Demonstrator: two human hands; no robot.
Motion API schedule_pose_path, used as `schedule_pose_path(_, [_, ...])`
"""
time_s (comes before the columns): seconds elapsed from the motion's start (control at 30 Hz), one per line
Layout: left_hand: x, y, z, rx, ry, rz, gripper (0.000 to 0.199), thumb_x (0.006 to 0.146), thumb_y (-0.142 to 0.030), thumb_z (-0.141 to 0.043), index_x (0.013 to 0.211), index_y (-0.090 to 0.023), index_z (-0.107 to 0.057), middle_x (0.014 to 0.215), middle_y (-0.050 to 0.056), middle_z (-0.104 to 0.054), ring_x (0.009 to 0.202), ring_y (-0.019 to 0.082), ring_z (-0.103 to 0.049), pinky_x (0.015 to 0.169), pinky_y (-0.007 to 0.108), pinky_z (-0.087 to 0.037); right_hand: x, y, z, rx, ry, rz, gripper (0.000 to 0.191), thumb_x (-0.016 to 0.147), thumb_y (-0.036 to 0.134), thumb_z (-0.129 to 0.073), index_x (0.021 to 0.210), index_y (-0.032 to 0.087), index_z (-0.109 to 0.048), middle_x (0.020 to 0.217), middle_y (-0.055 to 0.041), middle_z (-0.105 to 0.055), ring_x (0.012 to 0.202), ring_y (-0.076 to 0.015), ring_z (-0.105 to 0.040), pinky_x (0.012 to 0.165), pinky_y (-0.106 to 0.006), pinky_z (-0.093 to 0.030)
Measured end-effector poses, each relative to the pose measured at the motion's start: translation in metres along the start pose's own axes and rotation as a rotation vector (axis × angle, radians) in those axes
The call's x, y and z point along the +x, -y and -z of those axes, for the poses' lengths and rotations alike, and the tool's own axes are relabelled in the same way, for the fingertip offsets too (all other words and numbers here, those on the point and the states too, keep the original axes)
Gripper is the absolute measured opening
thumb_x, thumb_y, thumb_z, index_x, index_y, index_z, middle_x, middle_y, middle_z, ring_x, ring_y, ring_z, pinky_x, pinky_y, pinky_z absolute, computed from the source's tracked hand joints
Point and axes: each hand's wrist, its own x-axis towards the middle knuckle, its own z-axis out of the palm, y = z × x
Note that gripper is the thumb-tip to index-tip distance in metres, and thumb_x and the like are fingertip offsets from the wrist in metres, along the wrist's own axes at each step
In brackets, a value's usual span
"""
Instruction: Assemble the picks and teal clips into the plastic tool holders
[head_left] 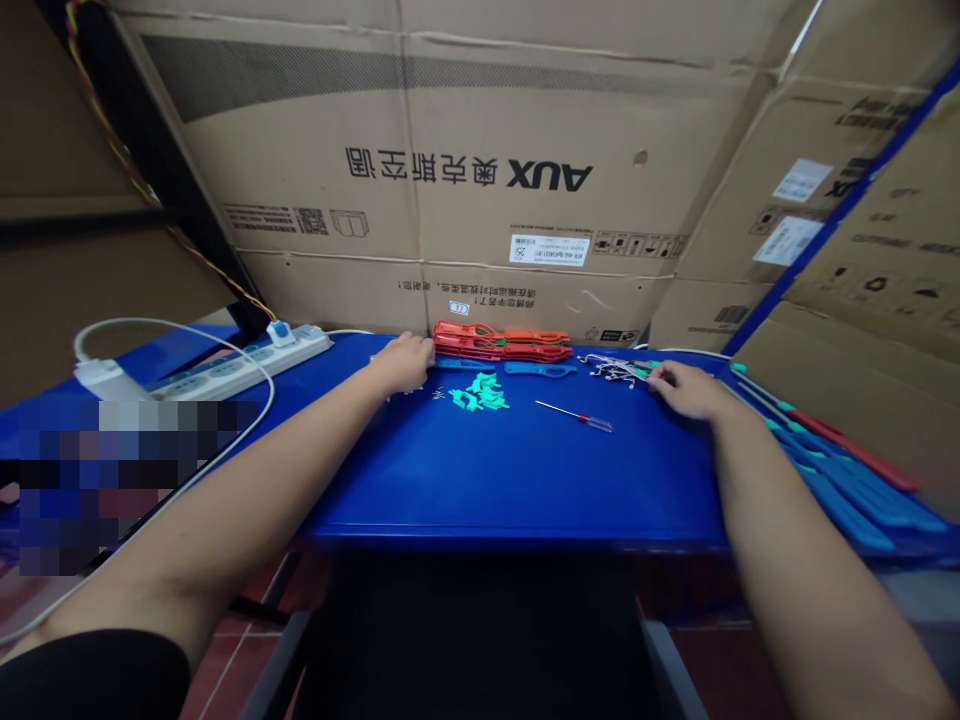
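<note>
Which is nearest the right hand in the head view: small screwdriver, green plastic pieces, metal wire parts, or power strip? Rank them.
1. metal wire parts: just left of the right hand, slightly farther forward
2. small screwdriver: left, lying slightly nearer the person
3. green plastic pieces: mid-table
4. power strip: far left

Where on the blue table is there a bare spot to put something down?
Bare blue table shows at the front, below the small screwdriver and green plastic pieces, between the left hand and right hand. The back is crowded with orange plastic pieces and metal wire bits.
</note>
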Motion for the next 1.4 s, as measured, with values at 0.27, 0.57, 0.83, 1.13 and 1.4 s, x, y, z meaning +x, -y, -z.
schedule_pose_path(0.27, [0.0,0.001,-0.001,-0.036,0.019,-0.008,0.034,0.094,-0.038,-0.046,0.118,-0.018,-0.058,0.115,0.015,-0.067,0.108,0.03,-0.059,0.088,0.039,-0.046,-0.001,0.006,0.001,0.027,0.057,-0.061,0.021,0.079,0.041,-0.06,0.081,0.023,-0.07,0.078,-0.0036,-0.074,0.07,-0.0203,-0.065,0.063,-0.029,-0.05])
schedule_pose_path(0.57, [0.005,0.003,-0.004,-0.035,0.049,-0.035,0.041,0.092,-0.043,-0.051,0.125,-0.023,-0.064,0.127,0.012,-0.066,0.117,0.03,-0.057,0.094,0.037,-0.044,0.007,0.001,-0.003,-0.107,-0.035,-0.207,0.037,0.085,0.044,-0.055,0.111,0.027,-0.076,0.125,-0.0115,-0.066,0.114,-0.0361,-0.057,0.094,-0.055,-0.044])
schedule_pose_path(0.83, [0.003,0.002,0.003,-0.057,-0.029,-0.024,0.037,0.09,-0.038,-0.054,0.119,-0.02,-0.068,0.121,0.013,-0.068,0.114,0.032,-0.058,0.092,0.038,-0.045,0.01,0.004,-0.011,-0.095,-0.086,-0.199,0.024,0.085,0.039,-0.056,0.091,0.024,-0.074,0.11,-0.0098,-0.07,0.107,-0.0303,-0.058,0.091,-0.047,-0.044])
schedule_pose_path(1.13, [-0.016,-0.006,0.029,-0.199,-0.111,-0.092,0.037,0.092,-0.042,-0.052,0.117,-0.018,-0.066,0.114,0.01,-0.07,0.104,0.025,-0.063,0.091,0.035,-0.047,0.008,0.017,0.002,0.023,-0.224,-0.159,0.02,0.086,0.028,-0.052,0.097,0.021,-0.066,0.101,-0.0124,-0.072,0.1,-0.0299,-0.063,0.093,-0.045,-0.046])
schedule_pose_path(1.4, [-0.046,-0.051,0.049,-0.494,0.195,-0.72,0.029,0.084,-0.043,-0.069,0.104,-0.023,-0.072,0.097,0.005,-0.072,0.086,0.018,-0.065,0.078,0.029,-0.048,-0.005,0.046,0.02,0.19,-0.424,-0.019,0.032,0.091,0.032,-0.046,0.112,0.018,-0.065,0.113,-0.0136,-0.072,0.105,-0.0283,-0.065,0.094,-0.042,-0.05])
